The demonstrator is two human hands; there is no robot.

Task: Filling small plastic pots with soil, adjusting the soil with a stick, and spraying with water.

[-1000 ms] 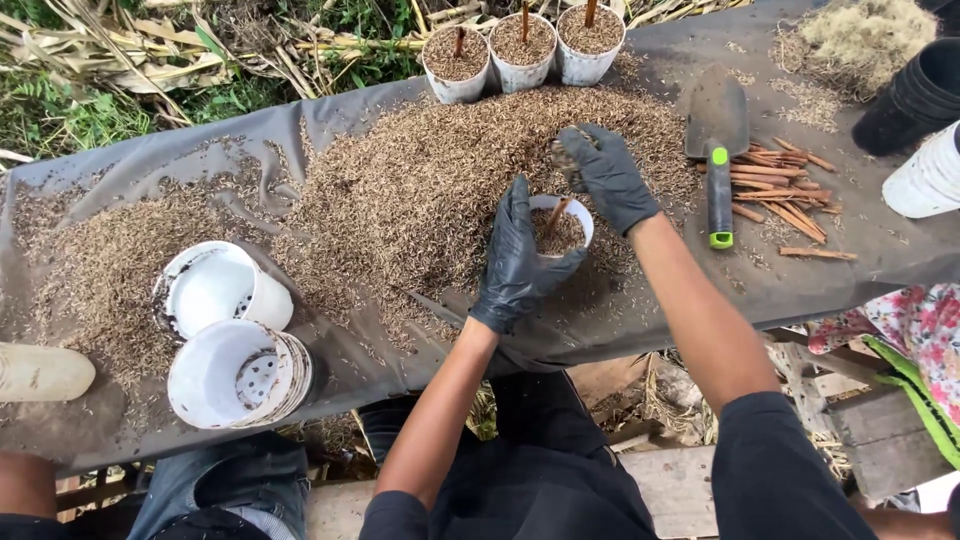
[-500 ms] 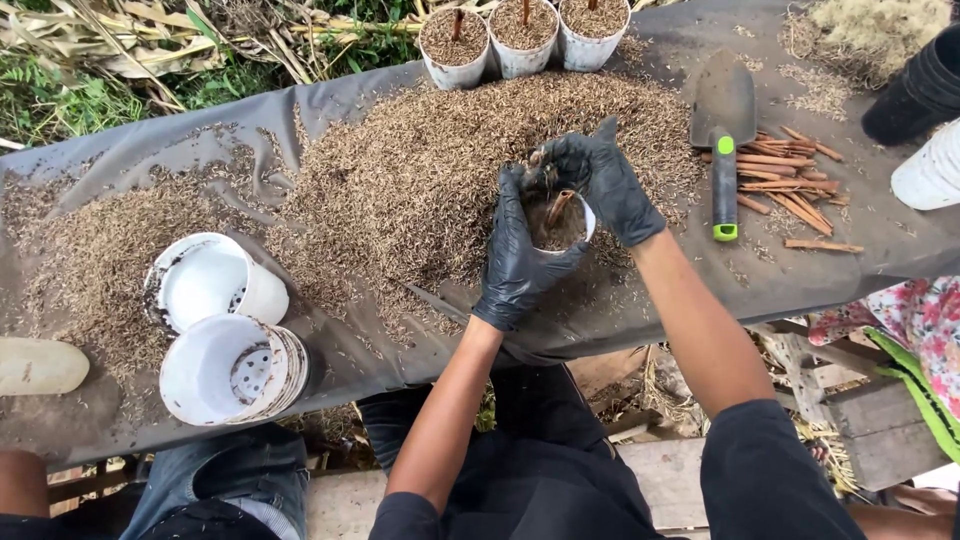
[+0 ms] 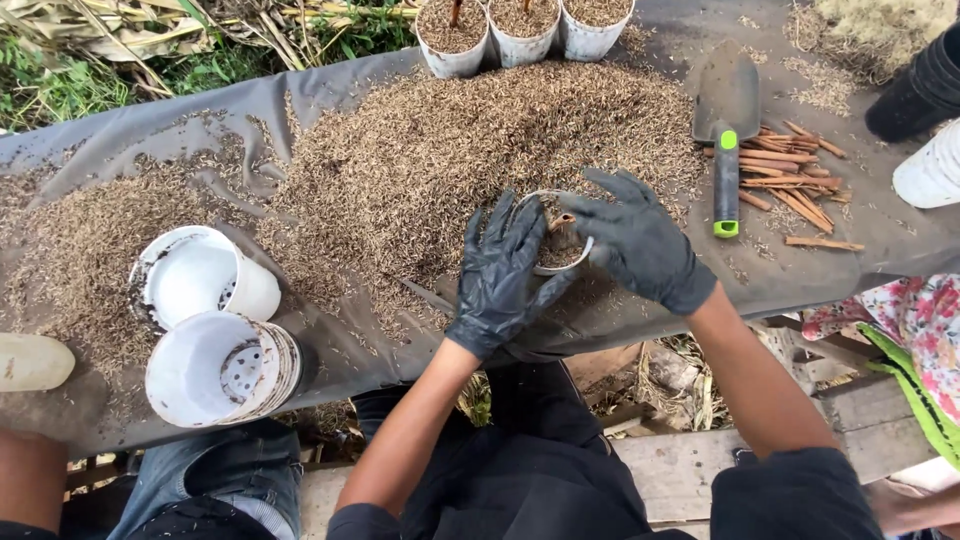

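Both hands wore black gloves and met around a small white pot (image 3: pixel 556 240) that stood on the table (image 3: pixel 200 125), at the near edge of a broad heap of brown husks (image 3: pixel 450 150). The left hand (image 3: pixel 503 275) curled its grip against the pot's left side, fingers spread upward along the wall. The right hand (image 3: pixel 640 245) covered the pot's right rim, its grip closed over the edge, with fingertips reaching toward a short brown stick (image 3: pixel 560 222) that stood in the filling. A green-handled trowel (image 3: pixel 727 130) lay to the right, just beside a scatter of cut sticks (image 3: pixel 790 180). Three filled pots (image 3: pixel 520 25) stood at the far edge. To the left lay two stacks of empty white pots (image 3: pixel 215 330) on their sides.
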